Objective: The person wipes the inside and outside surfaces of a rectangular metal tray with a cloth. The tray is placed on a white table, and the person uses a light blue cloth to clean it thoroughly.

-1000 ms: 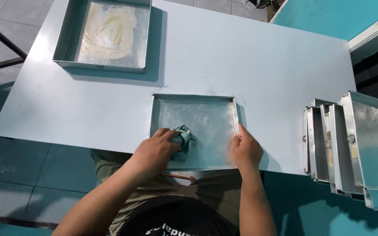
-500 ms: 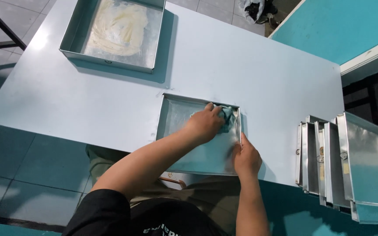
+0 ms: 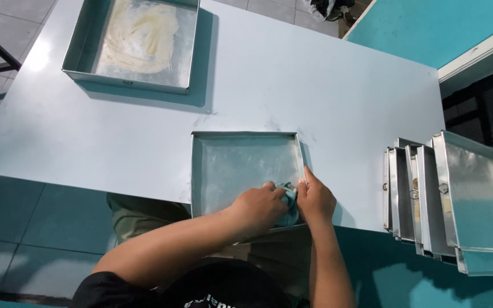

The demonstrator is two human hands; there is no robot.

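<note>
Head view. A square metal pan (image 3: 241,165) is seen at the near edge of the surface (image 3: 315,85), roughly at its middle, with its near rim overhanging slightly. A teal cloth (image 3: 289,208) is pressed into the pan's near right corner. The left hand (image 3: 261,208) is closed over the cloth, fingers curled down on it inside the pan. The right hand (image 3: 316,199) is laid against the pan's right rim near that same corner, fingers narrow and together, thumb touching the rim; whether the cloth is also gripped by it cannot be told. The two hands are just beside each other.

A larger tray (image 3: 135,43), smeared with a pale yellow film, is placed at the far left corner of the surface. A stack of pans (image 3: 446,199) is stood on edge at the right edge, leaning rightward, well apart from the hands.
</note>
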